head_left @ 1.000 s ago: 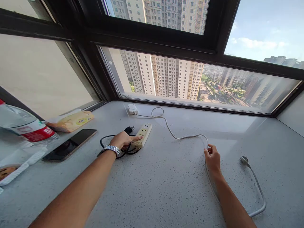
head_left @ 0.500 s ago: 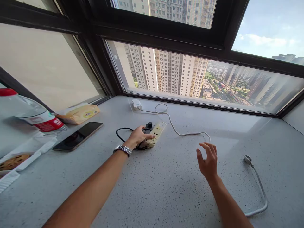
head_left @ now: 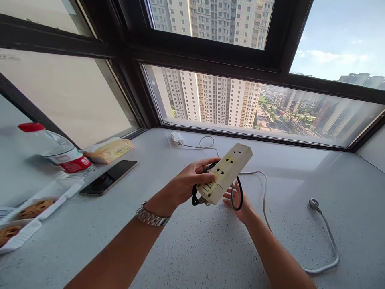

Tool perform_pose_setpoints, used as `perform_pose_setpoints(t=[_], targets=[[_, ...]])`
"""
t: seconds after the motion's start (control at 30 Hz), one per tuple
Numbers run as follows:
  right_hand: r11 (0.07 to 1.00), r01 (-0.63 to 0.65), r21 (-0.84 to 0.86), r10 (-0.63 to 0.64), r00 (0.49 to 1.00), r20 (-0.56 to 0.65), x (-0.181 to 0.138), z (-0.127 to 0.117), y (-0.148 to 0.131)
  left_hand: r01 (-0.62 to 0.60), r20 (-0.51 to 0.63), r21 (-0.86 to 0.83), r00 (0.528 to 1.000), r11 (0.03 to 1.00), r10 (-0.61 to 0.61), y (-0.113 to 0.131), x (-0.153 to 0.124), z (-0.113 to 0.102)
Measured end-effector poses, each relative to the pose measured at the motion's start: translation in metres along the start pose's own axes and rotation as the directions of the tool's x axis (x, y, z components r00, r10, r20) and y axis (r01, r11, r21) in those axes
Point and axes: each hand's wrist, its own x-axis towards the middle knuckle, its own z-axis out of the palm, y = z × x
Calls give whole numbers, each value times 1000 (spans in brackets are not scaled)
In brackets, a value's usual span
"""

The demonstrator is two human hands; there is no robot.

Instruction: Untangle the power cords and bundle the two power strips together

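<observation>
The power strip [head_left: 226,172] is yellowed cream with a black cord [head_left: 237,196]. The tabletop [head_left: 210,249] is pale grey — finely speckled. A white cable [head_left: 327,241] lies there; the bottle [head_left: 57,150] has a red cap and label, the phone [head_left: 108,177] is black.

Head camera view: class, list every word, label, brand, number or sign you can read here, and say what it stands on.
No text can be read.
Power strip, held up in the left hand with the right hand beneath: yellow label with print, too small.
Water bottle: red label, white marks blurred.
Yellow tissue pack: small coloured marks, illegible.
Phone: dark screen, no text.
White adapter: no visible marking.
</observation>
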Motion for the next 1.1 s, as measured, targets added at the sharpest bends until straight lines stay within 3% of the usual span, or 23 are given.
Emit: perform_pose_setpoints(t=[0.07, 0.13, 0.23, 0.33, 0.43, 0.53, 0.63, 0.73, 0.87, 0.93, 1.03, 1.1], targets=[[986, -57, 156, 30, 985, 171, 1, 6, -3, -36, 71, -95, 997, 995, 42, 0, 0, 16], [975, -18, 223, -45, 961, 274, -7, 5, -11, -41, 99, -160, 993, 986, 57, -8, 2, 24], [969, 120, 214, -150, 980, 129, -24, -4, -26, -22, 83, -196, 996, 980, 39, -29, 9, 25], [971, 114, 211, -118, 993, 9, -37, -11, -38, -29, 17, -176, 999, 984, 33, -53, 16, 27], [981, 69, 179, -86, 992, 87, -45, -11, -46, -82, -26, -68, 996, 994, 80, -72, 22, 38], [991, 81, 107, -97, 983, 154, -49, -13, -55, -212, -68, 158, 972, 964, 225, -84, 24, 57], [992, 22, 123, -47, 978, 204, -51, -26, -62, -297, -35, 378, 942, 877, 334, -87, 26, 74], [988, -15, 151, -16, 979, 202, -52, -43, -65, -340, 74, 544, 930, 767, 360, -81, 30, 86], [983, 30, 181, -44, 996, 75, -50, -59, -63, -311, 169, 842, 928, 442, 332, -64, 39, 101], [982, 56, 179, -58, 998, 10, -48, -63, -69, -295, 181, 900, 923, 320, 341, -59, 42, 106], [990, 101, 101, -95, 994, -58, -46, -74, -90, -354, 194, 894, 859, 275, 474, -67, 44, 106], [991, 135, 5, -134, 986, -96, -43, -88, -111, -349, 125, 895, 793, 277, 596, -82, 43, 99]])
